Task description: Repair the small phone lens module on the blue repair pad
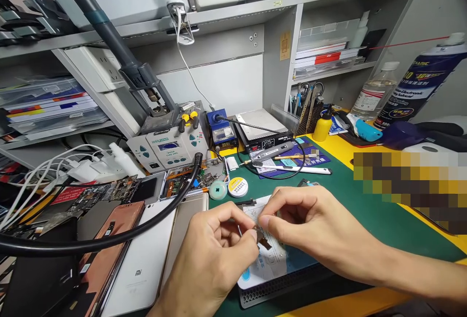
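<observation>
A small dark flex-cable part (264, 240) with a flat brown tail shows between my two hands, low over a white printed pad (270, 263). My left hand (221, 249) is closed, thumb and index finger pinched on this part's left edge. Beside it, my right hand (310, 224) has its thumb and index finger pressed together near the part's top. Whatever sits in the right fingertips is too small to make out. Under both hands the pad rests on a dark perforated tray (268, 293). A thin black strip (248, 202) lies just beyond the fingertips.
At left lie several phone backs, including a white one (136, 263), crossed by a thick black hose (120, 239). Beyond the hands are a yellow-labelled round tin (237, 187), a white brush (295, 168) and a soldering station (170, 146). A spray can (416, 83) stands at right.
</observation>
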`<state>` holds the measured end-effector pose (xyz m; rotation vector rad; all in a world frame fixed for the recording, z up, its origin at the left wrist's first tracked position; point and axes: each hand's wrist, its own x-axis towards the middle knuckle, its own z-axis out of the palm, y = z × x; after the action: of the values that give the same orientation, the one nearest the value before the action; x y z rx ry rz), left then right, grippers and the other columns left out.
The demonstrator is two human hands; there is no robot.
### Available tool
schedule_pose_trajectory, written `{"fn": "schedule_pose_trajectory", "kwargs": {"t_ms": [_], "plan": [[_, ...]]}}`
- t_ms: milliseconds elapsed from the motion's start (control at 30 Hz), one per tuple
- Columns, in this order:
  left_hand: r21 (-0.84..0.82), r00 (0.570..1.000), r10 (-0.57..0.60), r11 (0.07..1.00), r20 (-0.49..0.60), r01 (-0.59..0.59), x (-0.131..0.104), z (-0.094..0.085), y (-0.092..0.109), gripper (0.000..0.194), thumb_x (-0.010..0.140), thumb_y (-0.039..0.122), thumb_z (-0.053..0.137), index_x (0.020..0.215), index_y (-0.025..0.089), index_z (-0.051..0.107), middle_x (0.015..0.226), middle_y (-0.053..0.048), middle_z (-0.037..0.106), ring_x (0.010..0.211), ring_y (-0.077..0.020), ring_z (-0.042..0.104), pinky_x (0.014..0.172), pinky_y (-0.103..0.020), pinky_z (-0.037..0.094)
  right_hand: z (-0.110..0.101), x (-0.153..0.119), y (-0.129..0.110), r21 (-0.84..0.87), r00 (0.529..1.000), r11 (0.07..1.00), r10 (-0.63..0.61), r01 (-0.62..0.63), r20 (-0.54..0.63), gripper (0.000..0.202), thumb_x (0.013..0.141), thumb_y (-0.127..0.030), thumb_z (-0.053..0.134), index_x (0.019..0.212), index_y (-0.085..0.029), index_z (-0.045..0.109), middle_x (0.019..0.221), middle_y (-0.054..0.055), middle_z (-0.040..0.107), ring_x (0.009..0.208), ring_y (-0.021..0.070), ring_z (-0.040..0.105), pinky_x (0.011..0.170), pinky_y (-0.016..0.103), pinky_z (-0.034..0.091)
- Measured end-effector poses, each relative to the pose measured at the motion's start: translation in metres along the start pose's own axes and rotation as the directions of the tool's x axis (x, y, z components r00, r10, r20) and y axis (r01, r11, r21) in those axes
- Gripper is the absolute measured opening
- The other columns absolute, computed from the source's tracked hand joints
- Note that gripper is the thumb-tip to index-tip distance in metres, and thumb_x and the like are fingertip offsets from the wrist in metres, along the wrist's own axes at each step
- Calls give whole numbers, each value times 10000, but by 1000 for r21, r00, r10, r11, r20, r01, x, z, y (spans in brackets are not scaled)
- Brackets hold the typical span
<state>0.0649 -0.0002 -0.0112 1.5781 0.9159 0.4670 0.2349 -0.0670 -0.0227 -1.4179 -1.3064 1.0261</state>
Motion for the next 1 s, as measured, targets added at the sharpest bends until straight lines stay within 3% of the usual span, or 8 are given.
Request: {"fn": "schedule_pose_trajectory", "kwargs": {"t_ms": [267,333,433,567,767,867,1000], "plan": [[-11,999,-20,1000,38,20,2,-2,-3,143,702,292,661,688,167,595,509,52,454,458,-85,408,459,-214,255,1,0,-1,-41,1000,999,-4,5,10,170,876,-284,644,775,-168,716,598,-34,501,544,94,371,479,232,283],[-6,998,-14,1000,53,14,4,-4,-3,151,713,306,664,707,161,623,510,48,474,455,-85,423,459,-209,279,-1,2,-2,47,997,999,24,-28,68,142,878,-300,655,901,-168,703,641,-34,529,553,90,388,487,220,297],[7,995,21,1000,93,-22,6,-8,-4,151,741,303,662,750,153,656,501,44,505,441,-79,432,447,-197,303,-6,5,-5,230,973,965,77,-128,218,318,849,-300,704,1127,-167,626,811,2,621,637,97,475,561,208,370],[15,990,22,1000,142,-24,5,-13,-4,141,790,286,652,799,145,653,548,36,535,460,-66,441,450,-180,315,-11,7,-7,186,927,958,146,-220,344,224,847,-332,698,946,-131,697,679,-21,564,532,65,376,462,190,261],[-91,990,59,995,130,-48,5,-14,-9,205,855,314,655,973,157,595,613,57,492,488,-49,406,451,-156,303,-12,9,-3,197,936,948,186,-251,299,134,836,-257,666,800,-132,701,596,-39,500,474,55,315,429,200,216],[-91,989,48,995,139,-36,5,-12,-11,280,874,383,646,1019,155,574,570,77,432,489,-50,360,439,-151,247,-9,9,-3,281,952,921,210,-269,223,209,829,-332,702,765,-136,667,520,-68,433,445,45,259,408,191,179],[-89,992,30,996,125,-19,6,-9,-11,293,874,420,641,976,155,572,534,76,459,451,-46,375,423,-148,278,-6,9,-4,301,964,919,218,-256,155,292,819,-407,725,747,-133,654,453,-79,417,416,39,282,390,171,190]]}}
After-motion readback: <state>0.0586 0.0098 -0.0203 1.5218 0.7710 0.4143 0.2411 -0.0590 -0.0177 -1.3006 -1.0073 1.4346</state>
